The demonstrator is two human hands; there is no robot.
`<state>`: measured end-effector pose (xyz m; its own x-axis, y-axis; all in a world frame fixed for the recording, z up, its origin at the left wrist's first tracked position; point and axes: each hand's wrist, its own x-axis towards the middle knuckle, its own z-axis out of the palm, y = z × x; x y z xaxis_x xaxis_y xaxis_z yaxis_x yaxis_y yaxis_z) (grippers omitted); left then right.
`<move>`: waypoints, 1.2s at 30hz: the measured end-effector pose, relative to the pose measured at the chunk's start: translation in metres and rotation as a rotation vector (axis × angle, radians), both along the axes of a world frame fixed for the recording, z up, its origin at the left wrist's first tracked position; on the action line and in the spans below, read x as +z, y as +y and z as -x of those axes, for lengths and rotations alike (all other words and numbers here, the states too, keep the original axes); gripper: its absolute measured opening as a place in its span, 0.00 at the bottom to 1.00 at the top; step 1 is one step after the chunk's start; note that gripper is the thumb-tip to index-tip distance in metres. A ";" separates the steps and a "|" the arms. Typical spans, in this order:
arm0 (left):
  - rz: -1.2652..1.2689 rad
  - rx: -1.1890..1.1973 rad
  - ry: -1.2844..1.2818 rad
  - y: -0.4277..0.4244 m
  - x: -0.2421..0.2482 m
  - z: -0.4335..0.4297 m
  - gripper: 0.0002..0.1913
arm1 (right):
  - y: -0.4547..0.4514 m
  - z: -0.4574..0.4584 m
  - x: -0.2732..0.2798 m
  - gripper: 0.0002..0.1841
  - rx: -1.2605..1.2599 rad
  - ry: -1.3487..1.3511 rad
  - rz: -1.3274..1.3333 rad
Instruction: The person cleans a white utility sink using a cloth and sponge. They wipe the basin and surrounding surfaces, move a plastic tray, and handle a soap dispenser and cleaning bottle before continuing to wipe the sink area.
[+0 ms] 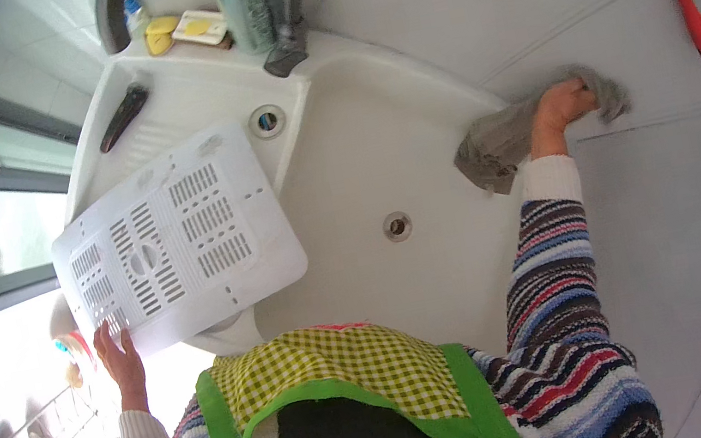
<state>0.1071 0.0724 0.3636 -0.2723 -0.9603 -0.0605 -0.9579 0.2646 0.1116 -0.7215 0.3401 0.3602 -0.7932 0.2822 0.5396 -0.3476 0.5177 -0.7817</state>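
My right hand (564, 107) is closed on a wet-looking grey cloth (495, 141). The cloth lies over the sink's right rim and reaches onto the pale tiled wall; its far end is blurred. At the left, my left hand (120, 361) touches the lower left edge of a white slotted plastic panel (172, 247). Its fingertips and thumb lie spread over that edge, and whether they grip it is unclear. The panel slants across the left part of the white laundry sink (337, 221), covering some of its ribbed washboard area.
A dark handle-shaped object (124, 117) lies on the ribbed area. Along the back ledge stand a large bottle (247, 5), a soap dish (199, 27), yellow soap (160, 36) and a grey tap (288, 47). A red-handled tool (693, 21) hangs at right. A wire rack (60, 428) is at lower left.
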 end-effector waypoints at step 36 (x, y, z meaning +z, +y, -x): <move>-0.876 0.524 1.025 -0.089 0.021 -0.085 0.24 | 0.010 -0.440 -0.046 0.44 1.011 -1.190 -0.662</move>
<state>0.1917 -0.0170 0.3842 -0.1918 -0.7187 -0.6683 -0.3222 -0.5971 0.7346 -0.2813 0.3499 0.3137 -0.5251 -0.5662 -0.6354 -0.1421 0.7944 -0.5905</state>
